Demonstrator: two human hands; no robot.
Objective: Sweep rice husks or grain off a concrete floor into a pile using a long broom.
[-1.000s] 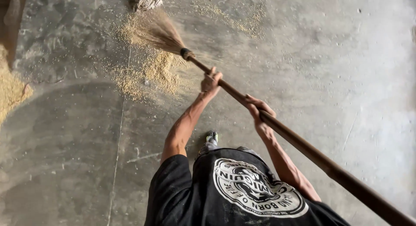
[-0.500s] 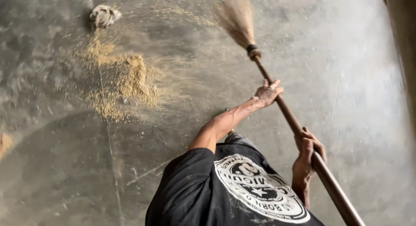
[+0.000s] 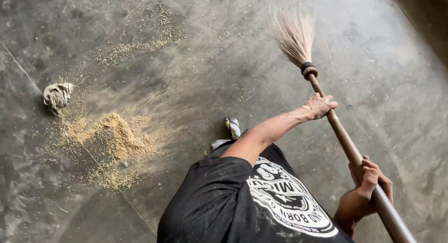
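Both hands grip a long brown wooden-handled broom [image 3: 343, 140] with pale straw bristles, its head resting on the grey concrete floor [image 3: 382, 84].

The left hand [image 3: 319, 105] is wrapped around the handle just below the bristle binding; the right hand [image 3: 368, 184] has its fingers curled around it lower down. A heap of tan sawdust [image 3: 112, 142] lies well apart to the left, near a crumpled grey rag [image 3: 58, 95].
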